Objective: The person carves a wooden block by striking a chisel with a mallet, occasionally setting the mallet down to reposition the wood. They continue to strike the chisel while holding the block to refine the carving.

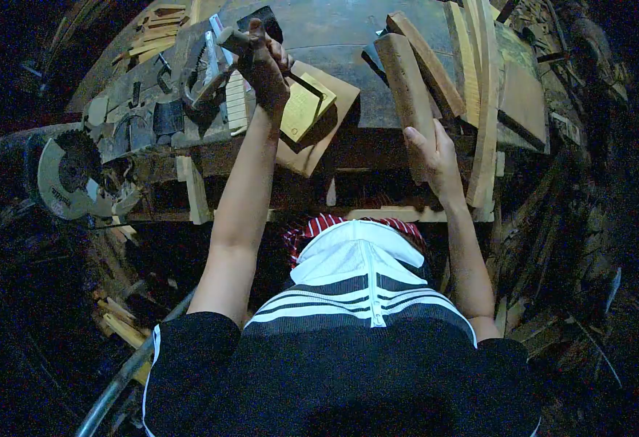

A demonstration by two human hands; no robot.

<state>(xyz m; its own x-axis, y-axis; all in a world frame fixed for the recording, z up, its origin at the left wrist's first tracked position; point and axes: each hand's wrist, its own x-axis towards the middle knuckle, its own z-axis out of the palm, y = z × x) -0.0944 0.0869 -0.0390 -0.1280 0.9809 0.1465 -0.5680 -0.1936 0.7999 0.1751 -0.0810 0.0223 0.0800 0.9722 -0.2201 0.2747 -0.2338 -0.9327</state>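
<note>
My left hand (267, 69) is closed around a thick, round-ended handle (232, 41), raised over the far left of the workbench (319, 58). A dark flat square piece (263, 22) shows just beyond the fingers; I cannot tell whether it belongs to the handle. My right hand (436, 156) grips the near end of a long wooden block (403, 80), thumb on top, the block pointing away from me. Between the hands, a yellow box-like piece (308, 109) rests on a brown flat board (338, 120) that juts past the bench's front edge.
A circular saw (68, 175) sits at the bench's left end. Hand tools, among them a curved-frame tool (201, 91), lie beside a pale slatted piece (236, 102). Long wooden strips (485, 102) and a wide board (523, 102) line the right. Wood scraps (156, 33) lie far left.
</note>
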